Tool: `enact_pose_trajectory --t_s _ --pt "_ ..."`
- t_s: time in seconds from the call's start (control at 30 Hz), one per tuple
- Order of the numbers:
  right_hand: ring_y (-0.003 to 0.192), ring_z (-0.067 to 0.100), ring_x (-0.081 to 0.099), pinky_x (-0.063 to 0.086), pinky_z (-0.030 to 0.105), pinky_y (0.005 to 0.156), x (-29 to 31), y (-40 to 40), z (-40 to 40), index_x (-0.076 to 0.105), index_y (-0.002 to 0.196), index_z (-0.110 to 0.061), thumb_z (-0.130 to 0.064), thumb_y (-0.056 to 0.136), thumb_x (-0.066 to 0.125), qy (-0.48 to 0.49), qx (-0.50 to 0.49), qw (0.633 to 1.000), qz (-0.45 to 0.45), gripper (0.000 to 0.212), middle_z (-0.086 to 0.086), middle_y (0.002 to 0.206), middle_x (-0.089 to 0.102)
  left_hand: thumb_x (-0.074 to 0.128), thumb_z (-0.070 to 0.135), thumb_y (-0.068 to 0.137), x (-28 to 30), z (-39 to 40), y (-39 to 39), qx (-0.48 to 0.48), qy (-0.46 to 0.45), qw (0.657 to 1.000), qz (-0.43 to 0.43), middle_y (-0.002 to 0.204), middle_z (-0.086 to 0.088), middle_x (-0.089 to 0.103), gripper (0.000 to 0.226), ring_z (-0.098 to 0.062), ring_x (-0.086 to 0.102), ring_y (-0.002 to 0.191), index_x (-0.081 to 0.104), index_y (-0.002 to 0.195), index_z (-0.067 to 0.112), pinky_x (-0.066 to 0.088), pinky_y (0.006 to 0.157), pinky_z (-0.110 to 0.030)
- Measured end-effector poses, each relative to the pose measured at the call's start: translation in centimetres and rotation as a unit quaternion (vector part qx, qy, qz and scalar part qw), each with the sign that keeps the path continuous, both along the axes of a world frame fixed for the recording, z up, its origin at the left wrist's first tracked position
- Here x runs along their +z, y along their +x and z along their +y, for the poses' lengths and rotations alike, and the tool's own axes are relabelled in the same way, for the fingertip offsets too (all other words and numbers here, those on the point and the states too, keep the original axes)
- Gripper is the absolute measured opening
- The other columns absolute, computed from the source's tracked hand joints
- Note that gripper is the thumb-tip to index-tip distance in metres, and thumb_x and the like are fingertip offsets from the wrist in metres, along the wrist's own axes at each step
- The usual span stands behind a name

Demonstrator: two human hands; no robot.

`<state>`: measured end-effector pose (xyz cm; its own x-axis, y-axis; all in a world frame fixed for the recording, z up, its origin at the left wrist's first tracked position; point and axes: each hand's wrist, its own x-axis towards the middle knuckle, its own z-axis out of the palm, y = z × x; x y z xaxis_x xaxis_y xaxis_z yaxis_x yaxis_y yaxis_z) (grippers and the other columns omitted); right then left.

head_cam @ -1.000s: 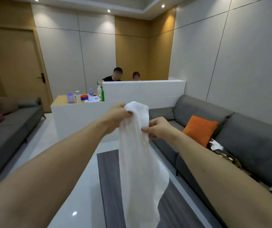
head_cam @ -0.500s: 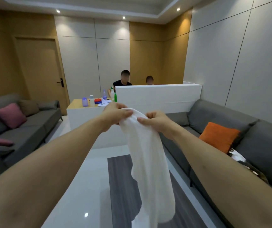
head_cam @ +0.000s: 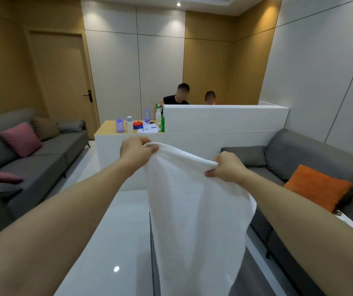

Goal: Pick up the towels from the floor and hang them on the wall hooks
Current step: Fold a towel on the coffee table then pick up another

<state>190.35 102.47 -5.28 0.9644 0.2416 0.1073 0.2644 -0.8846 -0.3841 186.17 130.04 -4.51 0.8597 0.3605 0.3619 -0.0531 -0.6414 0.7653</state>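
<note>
A white towel [head_cam: 196, 214] hangs in front of me, held up by its top edge at chest height. My left hand [head_cam: 136, 151] grips the left end of that edge. My right hand [head_cam: 227, 166] grips the right end, a little lower. The edge is stretched between the two hands and the rest of the cloth drapes down past the bottom of the view. No wall hooks are in sight.
A grey sofa [head_cam: 43, 159] with pink cushions runs along the left, another grey sofa [head_cam: 312, 159] with an orange cushion [head_cam: 318, 189] along the right. Ahead is a white counter [head_cam: 224, 122] with bottles; two people sit behind it. A wooden door [head_cam: 62, 77] is back left.
My hands have moved apart along the towel's top edge, spreading it from a bunched strip into a wider sheet. My view has turned left, toward the door.
</note>
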Motion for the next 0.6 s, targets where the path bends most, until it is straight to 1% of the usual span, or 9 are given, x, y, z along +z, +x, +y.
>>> enact_pose_trajectory --t_s 0.07,0.13,0.2,0.23,0.33,0.4,0.5,0.57,0.6 --pt "0.071 0.025 0.06 0.041 0.03 0.059 0.2 4.2 1.2 0.055 0.06 -0.018 -0.044 0.077 0.078 -0.02 -0.038 0.999 -0.031 0.038 0.002 0.07 0.06 0.068 0.04 0.087 -0.4 2.7 3.4 0.029 -0.01 0.999 0.011 0.082 0.005 0.068 0.018 -0.016 0.06 0.085 0.074 0.078 0.025 0.05 0.071 -0.03" --pt "0.076 0.027 0.06 0.042 0.03 0.063 0.5 8.2 2.1 0.062 0.067 -0.019 -0.048 0.079 0.073 -0.026 -0.067 0.996 -0.059 0.033 0.003 0.077 0.065 0.067 0.042 0.087 -0.2 5.2 7.0 0.043 -0.011 0.999 0.014 0.084 0.004 0.068 0.019 -0.018 0.061 0.086 0.074 0.079 0.026 0.053 0.075 -0.034" --pt "0.073 0.026 0.057 0.041 0.03 0.063 0.9 11.8 2.8 0.066 0.076 -0.019 -0.049 0.082 0.071 -0.036 -0.088 0.991 -0.097 0.031 0.004 0.079 0.065 0.068 0.043 0.085 0.4 7.1 10.4 0.058 0.008 0.998 0.008 0.088 0.001 0.07 0.019 -0.023 0.062 0.089 0.075 0.083 0.026 0.054 0.08 -0.036" --pt "0.072 0.026 0.055 0.04 0.03 0.062 1.2 13.0 3.0 0.066 0.076 -0.019 -0.049 0.083 0.07 -0.039 -0.098 0.988 -0.117 0.031 0.004 0.079 0.064 0.068 0.045 0.085 0.6 7.7 11.7 0.064 0.015 0.998 0.007 0.093 -0.001 0.07 0.019 -0.025 0.062 0.091 0.075 0.085 0.027 0.053 0.082 -0.036" --pt "0.077 0.026 0.055 0.043 0.032 0.063 2.3 15.4 2.9 0.068 0.08 -0.019 -0.044 0.086 0.069 -0.021 -0.128 0.977 -0.169 0.025 0.005 0.083 0.064 0.066 0.047 0.085 1.7 8.0 14.4 0.07 0.022 0.997 -0.01 0.107 -0.003 0.068 0.018 -0.024 0.06 0.098 0.075 0.088 0.032 0.05 0.078 -0.031" --pt "0.078 0.026 0.057 0.046 0.032 0.063 3.3 16.2 2.4 0.068 0.082 -0.019 -0.042 0.087 0.069 -0.002 -0.137 0.972 -0.191 0.024 0.005 0.082 0.065 0.068 0.047 0.084 3.0 7.6 15.3 0.08 0.019 0.996 -0.04 0.101 -0.001 0.07 0.021 -0.022 0.06 0.093 0.077 0.093 0.03 0.05 0.078 -0.03" --pt "0.072 0.023 0.055 0.036 0.027 0.055 4.8 16.3 0.9 0.066 0.078 -0.021 -0.039 0.086 0.072 0.024 -0.137 0.966 -0.219 0.021 0.001 0.074 0.061 0.071 0.047 0.081 4.9 6.9 15.6 0.088 0.002 0.994 -0.067 0.092 0.001 0.074 0.026 -0.022 0.064 0.09 0.078 0.091 0.024 0.054 0.085 -0.037" --pt "0.072 0.023 0.053 0.036 0.028 0.058 5.1 15.7 -0.5 0.066 0.077 -0.021 -0.037 0.087 0.071 0.021 -0.134 0.965 -0.225 0.019 0.001 0.074 0.06 0.072 0.048 0.081 5.3 5.9 15.0 0.088 0.002 0.993 -0.074 0.087 0.001 0.074 0.026 -0.021 0.065 0.088 0.077 0.087 0.023 0.055 0.085 -0.039" --pt "0.073 0.024 0.053 0.039 0.03 0.06 4.9 15.3 -1.4 0.066 0.078 -0.021 -0.035 0.088 0.07 0.019 -0.128 0.967 -0.221 0.017 0.002 0.075 0.061 0.073 0.047 0.081 5.1 5.2 14.4 0.087 0.004 0.993 -0.076 0.089 0.002 0.074 0.026 -0.019 0.065 0.089 0.078 0.089 0.023 0.055 0.086 -0.038"
